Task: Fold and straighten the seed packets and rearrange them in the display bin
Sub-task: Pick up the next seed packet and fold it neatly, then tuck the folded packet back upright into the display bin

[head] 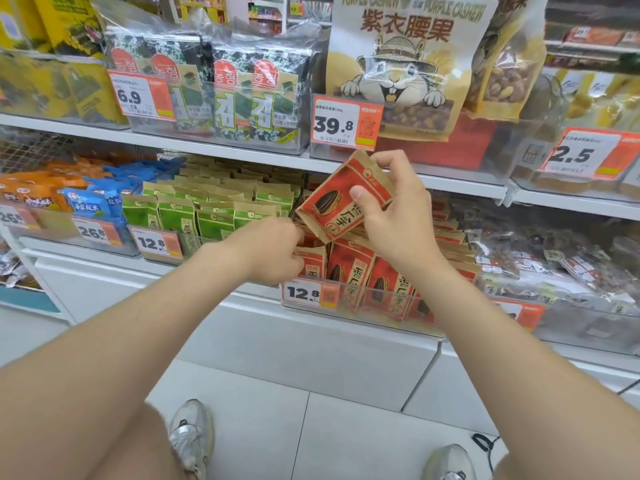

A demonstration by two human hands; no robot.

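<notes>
- Red and kraft-paper seed packet (329,206) raised at the centre of the frame, tilted, one top corner pointing up toward the shelf edge, printed face with a dark sunflower seed turned to the camera.
- Clamped on it: right hand (394,216), thumb across the printed face, fingers curled round the top edge and the back.
- Left hand (273,252) lower, just left of the held packet, knuckles up, fingers bent down among the packet tops at the left end of the bin; fingertips hidden, so cannot tell whether gripping anything.
- Clear display bin (346,308) below centre on the lower shelf, directly under the held packet, packed with standing red packets (349,265) of the same print.
- Orange price tag (306,294) reading 12.8 on the bin's front wall, left end.
- Green packets (207,209) in upright rows in the neighbouring bin, left of centre.
- Blue packs (93,202) further left, beside orange ones at the left edge.
- Seaweed packs (242,88) on the shelf above, upper left; large cashew bag (405,64) at upper centre.
- Pale tiled floor (346,427) along the bottom, with two grey shoes (192,434).
</notes>
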